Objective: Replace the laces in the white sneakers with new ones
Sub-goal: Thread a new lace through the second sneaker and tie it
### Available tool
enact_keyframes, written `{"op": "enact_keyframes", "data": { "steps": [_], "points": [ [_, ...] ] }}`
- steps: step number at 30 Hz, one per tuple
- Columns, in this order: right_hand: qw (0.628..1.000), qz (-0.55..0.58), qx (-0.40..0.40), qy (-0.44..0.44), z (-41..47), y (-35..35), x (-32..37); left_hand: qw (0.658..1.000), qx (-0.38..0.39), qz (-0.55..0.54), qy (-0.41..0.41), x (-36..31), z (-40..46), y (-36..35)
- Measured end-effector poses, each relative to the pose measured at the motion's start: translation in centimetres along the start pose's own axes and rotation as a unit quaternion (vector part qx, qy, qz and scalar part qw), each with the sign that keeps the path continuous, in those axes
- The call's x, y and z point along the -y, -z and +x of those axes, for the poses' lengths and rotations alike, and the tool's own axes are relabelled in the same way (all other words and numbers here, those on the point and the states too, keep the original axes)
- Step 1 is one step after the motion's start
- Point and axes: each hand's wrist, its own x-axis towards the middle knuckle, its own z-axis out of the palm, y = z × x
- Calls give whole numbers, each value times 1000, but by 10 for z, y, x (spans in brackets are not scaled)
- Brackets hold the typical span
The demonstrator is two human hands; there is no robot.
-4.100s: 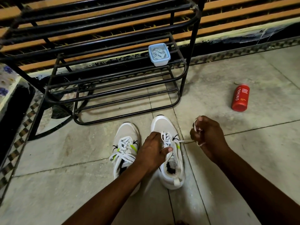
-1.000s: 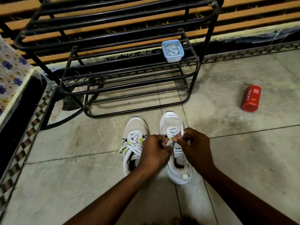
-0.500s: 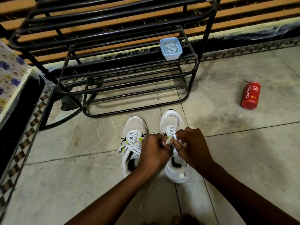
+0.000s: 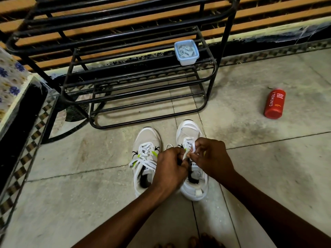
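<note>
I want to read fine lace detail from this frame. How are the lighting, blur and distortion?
Head view: dim, warm light; the left hand and right hand on the lace look slightly soft, likely motion blur. Head view: the wide-angle lens bows the black rack bars near the edges. Head view: the red bottle label stays readable, without strong glare.

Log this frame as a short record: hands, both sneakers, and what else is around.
left hand: grips the lace over the right sneaker
right hand: pinches the white lace
right sneaker: on the floor, being worked on
left sneaker: beside it, laced, ends loose
plastic box: lidded, on the black rack
red bottle: lying on the floor, far right
</note>
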Motion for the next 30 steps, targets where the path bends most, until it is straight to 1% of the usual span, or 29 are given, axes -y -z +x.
{"op": "enact_keyframes", "data": {
  "steps": [4,6,10,14,16,19,21,24,26,30],
  "points": [
    [995,-53,25,77,3,5,3,999,1,-36,11,5,1,-1],
    [993,-75,22,88,4,6,1,998,-1,-51,29,8,3,-1],
    [994,-82,13,76,1,4,-4,993,19,-97,62,14,8,1],
    [993,-75,-9,87,-2,3,-1,990,6,-118,83,15,12,-2],
    [994,-45,-16,95,-5,2,-2,989,1,-121,80,15,12,-4],
    [996,14,-26,85,-6,2,-3,991,-5,-111,67,16,12,-6],
    [998,17,-16,63,-4,3,-2,993,-8,-102,62,17,12,-7],
    [999,9,29,32,-2,8,-2,994,-12,-96,59,18,13,-7],
    [998,26,49,41,-5,12,-3,993,-12,-98,62,18,12,-7],
    [996,41,55,55,-7,16,-6,992,-11,-111,67,18,13,-8]
  ]
}}
